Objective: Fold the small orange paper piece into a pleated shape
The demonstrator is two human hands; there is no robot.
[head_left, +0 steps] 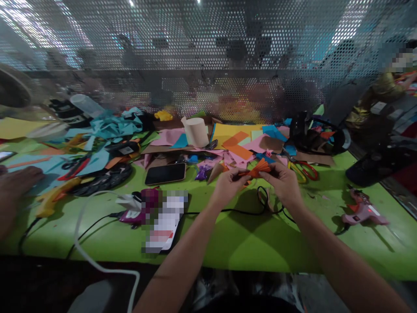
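Between my two hands is a piece of pleated orange paper [260, 168], fanned out towards the right. My left hand [230, 184] pinches its narrow left end. With thumb and fingers, my right hand [282, 180] grips the fan's wider right side. Both hands are held over the green table [234, 248], above a black cable. Just behind them lie scraps of pink, blue and orange paper. A pair of scissors with red and yellow handles [304, 171] rests to the right of my right hand. A purple crumpled piece [203, 172] lies left of my left hand.
A pink glue gun [363, 211] stands at the right, a yellow one [57, 198] at the left. Two phones, a purple power strip [138, 213] and cables occupy the left-centre. A white roll [196, 131] stands behind. Another person's hand [21, 182] rests at the far left.
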